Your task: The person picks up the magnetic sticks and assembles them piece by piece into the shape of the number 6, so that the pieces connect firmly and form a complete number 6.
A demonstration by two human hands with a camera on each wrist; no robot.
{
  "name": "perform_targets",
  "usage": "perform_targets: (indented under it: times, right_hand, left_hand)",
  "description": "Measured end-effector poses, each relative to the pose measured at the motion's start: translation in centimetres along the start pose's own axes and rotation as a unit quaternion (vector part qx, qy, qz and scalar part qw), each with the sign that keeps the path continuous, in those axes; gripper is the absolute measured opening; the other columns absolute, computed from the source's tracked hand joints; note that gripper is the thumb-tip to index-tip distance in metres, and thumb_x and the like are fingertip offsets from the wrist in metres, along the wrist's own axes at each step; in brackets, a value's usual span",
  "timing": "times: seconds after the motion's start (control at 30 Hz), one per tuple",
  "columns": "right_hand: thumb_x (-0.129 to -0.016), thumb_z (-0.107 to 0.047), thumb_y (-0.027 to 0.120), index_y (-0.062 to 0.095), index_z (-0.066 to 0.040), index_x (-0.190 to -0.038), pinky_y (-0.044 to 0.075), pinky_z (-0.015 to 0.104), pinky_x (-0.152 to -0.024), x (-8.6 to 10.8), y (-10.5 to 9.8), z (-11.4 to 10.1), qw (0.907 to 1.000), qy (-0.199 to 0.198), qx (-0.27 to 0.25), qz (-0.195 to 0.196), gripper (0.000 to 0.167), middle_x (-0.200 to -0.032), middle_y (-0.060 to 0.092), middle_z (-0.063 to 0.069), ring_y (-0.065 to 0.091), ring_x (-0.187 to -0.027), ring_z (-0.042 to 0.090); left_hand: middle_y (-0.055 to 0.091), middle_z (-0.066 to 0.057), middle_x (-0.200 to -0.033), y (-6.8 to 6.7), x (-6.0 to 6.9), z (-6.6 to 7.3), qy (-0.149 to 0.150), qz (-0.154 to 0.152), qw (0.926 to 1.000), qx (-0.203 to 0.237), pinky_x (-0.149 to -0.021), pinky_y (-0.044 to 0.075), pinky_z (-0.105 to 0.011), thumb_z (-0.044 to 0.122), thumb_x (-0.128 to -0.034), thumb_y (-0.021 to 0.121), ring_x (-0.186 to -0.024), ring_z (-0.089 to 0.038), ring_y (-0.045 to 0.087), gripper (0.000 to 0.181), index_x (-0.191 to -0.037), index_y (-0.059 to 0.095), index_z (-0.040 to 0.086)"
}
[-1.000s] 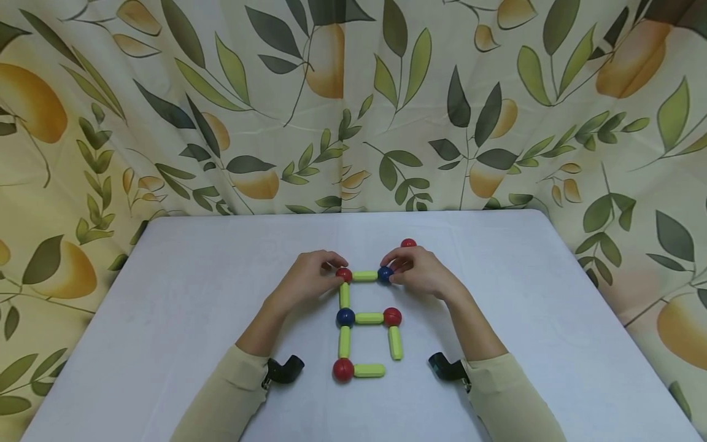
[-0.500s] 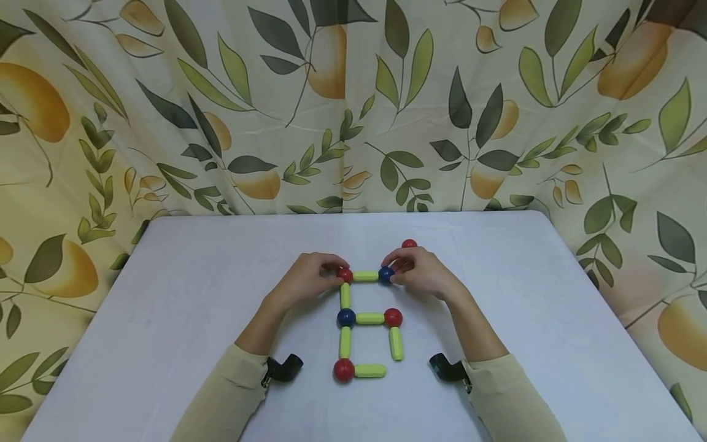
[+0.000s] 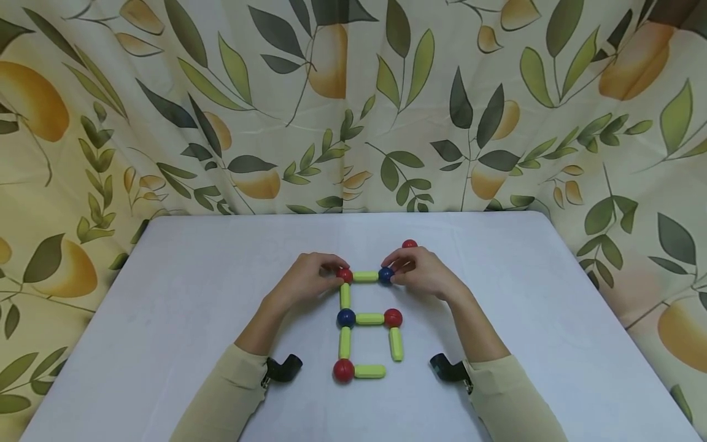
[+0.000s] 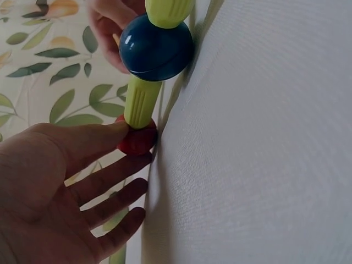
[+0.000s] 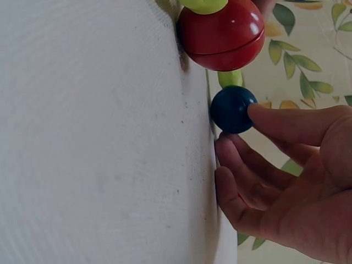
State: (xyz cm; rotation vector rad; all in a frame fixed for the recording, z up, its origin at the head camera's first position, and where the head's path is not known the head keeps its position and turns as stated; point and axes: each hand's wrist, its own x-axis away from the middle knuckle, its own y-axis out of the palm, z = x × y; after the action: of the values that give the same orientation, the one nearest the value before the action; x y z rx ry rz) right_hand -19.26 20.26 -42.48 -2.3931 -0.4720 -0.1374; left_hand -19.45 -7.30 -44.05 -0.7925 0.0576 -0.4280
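Yellow-green rods and coloured balls lie joined on the white table. My left hand [image 3: 311, 275] pinches the far-left red ball [image 3: 345, 275] between thumb and fingers; the left wrist view shows the thumb against that red ball [image 4: 138, 141]. A rod [image 3: 366, 277] runs from it to a blue ball [image 3: 386, 275], which my right hand [image 3: 422, 270] pinches. In the right wrist view the thumb and fingertips touch this blue ball [image 5: 233, 109]. Nearer me are a second blue ball [image 3: 346, 318], a red ball [image 3: 393, 318] and the front red ball [image 3: 343, 371], with rods between or attached.
Another red ball [image 3: 409, 244] sits behind my right hand, partly hidden by it. One rod [image 3: 396, 344] points toward me from the middle red ball; another rod [image 3: 370, 371] extends right from the front one. A patterned curtain [image 3: 353, 123] hangs behind the table [image 3: 221, 239].
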Motion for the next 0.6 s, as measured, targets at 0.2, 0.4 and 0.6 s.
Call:
perform_targets:
  times: [0.2, 0.4, 0.6]
  right_hand:
    - [-0.093, -0.005, 0.072, 0.076, -0.01, -0.118, 0.056, 0.04, -0.091, 0.1, -0.4, 0.3, 0.9998, -0.015, -0.007, 0.008, 0.025, -0.116, 0.071, 0.013, 0.067, -0.104, 0.028]
    - [-0.095, -0.006, 0.072, 0.075, -0.007, -0.117, 0.056, 0.034, -0.083, 0.1, -1.0, 0.6, 0.9991, -0.02, -0.01, 0.036, 0.023, -0.114, 0.072, 0.013, 0.069, -0.099, 0.026]
    - [-0.096, -0.012, 0.073, 0.069, -0.006, -0.128, 0.055, 0.031, -0.084, 0.1, -1.7, 0.7, 0.994, 0.017, -0.026, 0.105, 0.032, -0.115, 0.066, 0.016, 0.063, -0.106, 0.03]
  left_hand:
    - [0.073, 0.002, -0.11, 0.0, 0.1, 0.1, -0.004, 0.002, 1.0, 0.003, -0.1, 0.055, -0.039, 0.015, -0.0929, 0.079, -0.105, -0.019, 0.063, 0.029, -0.121, 0.077, 0.02]
    - [0.073, 0.002, -0.11, 0.0, 0.1, 0.2, -0.003, 0.005, 1.0, 0.006, -0.1, 0.055, -0.038, 0.014, -0.0931, 0.079, -0.105, -0.019, 0.063, 0.029, -0.122, 0.077, 0.019]
    - [0.074, 0.002, -0.11, -0.1, 0.1, 0.3, -0.011, 0.006, 0.9999, 0.009, -0.099, 0.055, -0.038, 0.014, -0.093, 0.079, -0.105, -0.019, 0.064, 0.029, -0.122, 0.077, 0.019]
